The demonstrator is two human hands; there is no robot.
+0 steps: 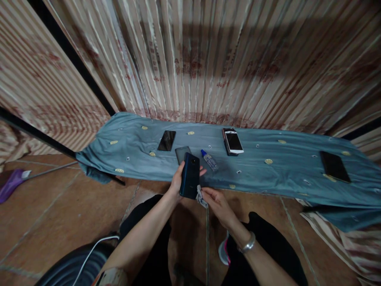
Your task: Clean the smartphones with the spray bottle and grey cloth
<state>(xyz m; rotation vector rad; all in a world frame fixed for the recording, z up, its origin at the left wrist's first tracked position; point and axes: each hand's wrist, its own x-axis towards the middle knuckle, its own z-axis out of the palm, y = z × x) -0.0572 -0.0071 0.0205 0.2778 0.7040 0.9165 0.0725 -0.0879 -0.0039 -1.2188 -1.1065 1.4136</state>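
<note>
My left grip [177,179] cradles the dark blue phone [190,176] back-up, nearer me and left of the blue-capped bottle [210,161], seemingly to leave that face open to the grey cloth [201,198] that my right grip [219,203] pinches on the bottle's near side.

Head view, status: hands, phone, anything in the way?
Left hand holding dark blue phone, back showing. Right hand pinching grey cloth by its lower corner. No obstruction seen between cloth and phone; bottle lies beyond.
</note>
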